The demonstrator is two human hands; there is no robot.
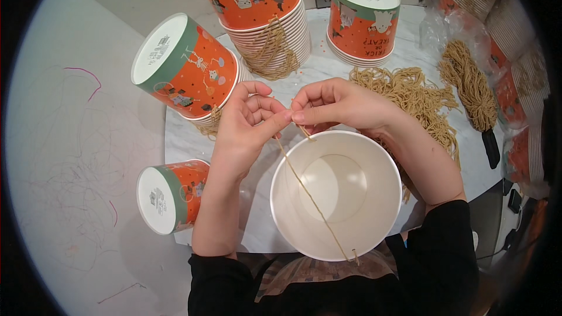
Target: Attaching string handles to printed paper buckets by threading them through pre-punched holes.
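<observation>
Two hands — left (243, 123), right (333, 105) — fingertips pinching tan string (310, 196), above white bucket (336, 193)

Orange-and-green printed paper tubs surround me: a tall upside-down stack (266, 6) at the far middle, a shorter stack (364, 20) to its right, a tipped stack (184, 67) at far left, and one tub (172, 194) lying near left. A clear plastic bag (451, 26) sits far right.
</observation>
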